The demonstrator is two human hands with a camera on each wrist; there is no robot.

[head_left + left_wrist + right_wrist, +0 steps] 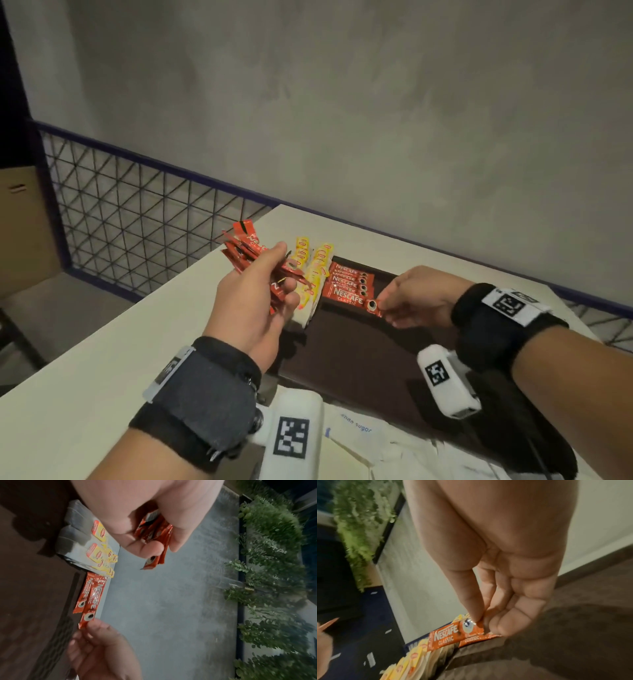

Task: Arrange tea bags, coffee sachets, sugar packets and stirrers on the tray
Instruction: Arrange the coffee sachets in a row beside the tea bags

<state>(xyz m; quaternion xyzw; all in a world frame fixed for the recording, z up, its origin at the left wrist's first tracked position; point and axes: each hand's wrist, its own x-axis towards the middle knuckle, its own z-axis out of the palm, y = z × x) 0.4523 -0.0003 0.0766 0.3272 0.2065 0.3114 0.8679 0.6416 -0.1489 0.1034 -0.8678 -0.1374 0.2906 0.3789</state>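
Light, flimsy and slick, the Nescafé sachet (356, 301) is best pinched at its crimped end, as the right hand (416, 296) does over the dark tray (359, 359), while the left hand (253, 301) clutches a loose sachet bundle (245, 251).

A row of red Nescafé coffee sachets (346, 286) is lying at the far end of the dark brown rectangular tray (359, 356), overlapping one another. Yellow-tagged paper tea bags (313, 274) are lying just left of them. White paper sugar packets (356, 435) are sitting on the white table (102, 349) before the tray.
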